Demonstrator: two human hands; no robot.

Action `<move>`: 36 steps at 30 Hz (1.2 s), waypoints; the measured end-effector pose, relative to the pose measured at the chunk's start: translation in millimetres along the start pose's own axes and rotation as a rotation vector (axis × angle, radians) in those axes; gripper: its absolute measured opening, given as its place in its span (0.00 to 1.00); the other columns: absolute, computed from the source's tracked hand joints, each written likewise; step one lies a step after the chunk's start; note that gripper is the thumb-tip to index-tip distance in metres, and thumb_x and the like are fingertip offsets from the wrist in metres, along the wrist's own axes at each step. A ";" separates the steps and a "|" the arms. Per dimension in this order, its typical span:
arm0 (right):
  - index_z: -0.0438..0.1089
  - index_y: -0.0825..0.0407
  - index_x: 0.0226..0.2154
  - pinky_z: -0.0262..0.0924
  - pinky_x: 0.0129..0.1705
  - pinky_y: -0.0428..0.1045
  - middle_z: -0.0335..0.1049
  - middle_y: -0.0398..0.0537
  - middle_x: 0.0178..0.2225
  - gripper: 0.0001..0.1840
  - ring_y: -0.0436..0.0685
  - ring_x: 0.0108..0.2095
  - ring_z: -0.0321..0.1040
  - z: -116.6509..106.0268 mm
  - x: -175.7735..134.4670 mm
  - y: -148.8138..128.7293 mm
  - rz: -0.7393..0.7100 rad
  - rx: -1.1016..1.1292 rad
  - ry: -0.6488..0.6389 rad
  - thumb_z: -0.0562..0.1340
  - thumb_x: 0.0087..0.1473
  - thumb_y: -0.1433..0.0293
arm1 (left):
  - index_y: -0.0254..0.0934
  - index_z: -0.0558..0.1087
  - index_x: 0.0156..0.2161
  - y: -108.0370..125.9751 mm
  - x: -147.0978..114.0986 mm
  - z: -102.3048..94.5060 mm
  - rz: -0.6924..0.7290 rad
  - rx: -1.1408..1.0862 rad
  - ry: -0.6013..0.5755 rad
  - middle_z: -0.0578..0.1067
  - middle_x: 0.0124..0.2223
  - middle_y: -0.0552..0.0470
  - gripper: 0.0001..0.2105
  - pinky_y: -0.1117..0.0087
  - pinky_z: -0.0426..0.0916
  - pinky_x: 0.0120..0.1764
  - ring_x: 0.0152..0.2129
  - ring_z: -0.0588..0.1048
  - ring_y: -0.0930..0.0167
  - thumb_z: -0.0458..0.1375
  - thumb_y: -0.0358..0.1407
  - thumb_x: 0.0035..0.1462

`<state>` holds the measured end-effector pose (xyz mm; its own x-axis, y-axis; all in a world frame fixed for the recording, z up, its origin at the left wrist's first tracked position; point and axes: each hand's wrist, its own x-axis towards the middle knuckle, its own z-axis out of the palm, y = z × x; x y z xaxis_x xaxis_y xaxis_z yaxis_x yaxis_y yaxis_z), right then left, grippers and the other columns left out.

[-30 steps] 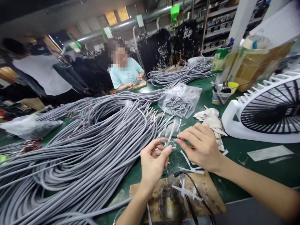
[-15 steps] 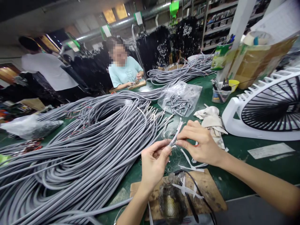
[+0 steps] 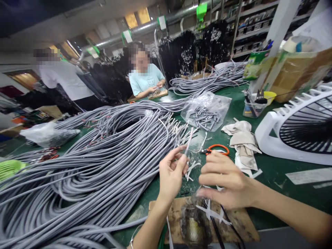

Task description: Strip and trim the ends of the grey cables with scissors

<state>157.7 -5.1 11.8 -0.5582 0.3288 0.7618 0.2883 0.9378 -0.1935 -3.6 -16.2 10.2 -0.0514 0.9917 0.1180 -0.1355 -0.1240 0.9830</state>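
My left hand (image 3: 173,171) is closed, pinching a cable end (image 3: 188,143) between thumb and forefinger. The end points up and shows pale, pinkish wire. Lower and to the right, my right hand (image 3: 225,178) is off the cable, its thumb apart from the half-bent fingers, with nothing visible between them; the thumb tip is blurred. Just beyond that hand lies a cutting tool with orange handles (image 3: 219,148). White strips (image 3: 192,169) lie between the hands. Below them, a dark, crusted block (image 3: 194,224) with black cords sits on a wooden board (image 3: 241,221).
Coils of grey cable (image 3: 98,173) cover the left of the green table. A plastic bag (image 3: 206,110) of grey pieces lies ahead. Crumpled cloth gloves (image 3: 242,141) and a white fan (image 3: 298,135) are at right. A co-worker (image 3: 146,79) sits opposite; another person stands farther left.
My right hand has let go of the cable end and moved down and right, uncovering the orange-handled tool. My left hand still holds the cable. The view has shifted slightly left.
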 end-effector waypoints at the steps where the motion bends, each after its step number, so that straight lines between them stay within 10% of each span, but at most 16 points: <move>1: 0.65 0.52 0.24 0.52 0.28 0.47 0.64 0.43 0.21 0.07 0.49 0.24 0.58 2.3 -1.3 -0.4 0.058 -0.035 0.092 0.62 0.49 0.67 | 0.33 0.70 0.43 0.3 -0.2 0.2 -0.003 -0.005 -0.013 0.66 0.25 0.56 0.13 0.80 0.54 0.17 0.14 0.59 0.82 0.58 0.35 0.52; 5: 0.65 0.52 0.32 0.60 0.28 0.45 0.65 0.45 0.27 0.08 0.51 0.28 0.64 9.3 -3.0 1.6 0.325 -0.190 0.325 0.63 0.47 0.69 | 0.35 0.69 0.44 0.5 -4.3 3.3 -0.011 -0.034 -0.036 0.64 0.24 0.58 0.13 0.80 0.55 0.17 0.15 0.62 0.81 0.57 0.35 0.52; 12: 0.62 0.54 0.44 0.64 0.39 0.49 0.70 0.50 0.38 0.20 0.54 0.38 0.68 17.5 -4.5 3.9 0.470 -0.065 0.169 0.60 0.46 0.72 | 0.37 0.67 0.45 -3.5 -7.4 7.5 -0.051 -0.034 -0.077 0.65 0.26 0.58 0.15 0.80 0.58 0.16 0.14 0.65 0.81 0.57 0.35 0.52; 27: 0.66 0.54 0.24 0.55 0.25 0.42 0.68 0.42 0.23 0.06 0.47 0.23 0.63 -6.2 3.6 36.3 0.460 0.032 0.014 0.58 0.48 0.79 | 0.33 0.75 0.34 -3.9 -3.8 0.9 0.015 0.031 0.117 0.60 0.20 0.60 0.12 0.81 0.46 0.14 0.12 0.52 0.85 0.63 0.38 0.45; 32: 0.67 0.54 0.28 0.55 0.24 0.44 0.67 0.43 0.23 0.01 0.47 0.19 0.58 -7.6 -0.3 33.1 0.523 -0.221 0.318 0.59 0.50 0.74 | 0.33 0.74 0.33 -7.6 -2.1 -0.8 0.055 -0.019 0.105 0.57 0.20 0.59 0.11 0.80 0.47 0.14 0.13 0.54 0.82 0.57 0.40 0.53; 36: 0.67 0.52 0.33 0.58 0.27 0.44 0.70 0.42 0.24 0.06 0.47 0.24 0.65 2.6 -4.2 3.7 0.208 -0.221 0.394 0.61 0.48 0.77 | 0.34 0.74 0.35 -11.9 -2.3 0.9 0.032 -0.017 0.057 0.58 0.21 0.58 0.11 0.80 0.48 0.14 0.14 0.56 0.82 0.55 0.40 0.54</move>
<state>159.0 -2.7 6.3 -0.1472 0.3994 0.9049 0.5445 0.7965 -0.2629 -1.0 -17.0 -1.6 -0.1120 0.9836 0.1411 -0.1492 -0.1571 0.9763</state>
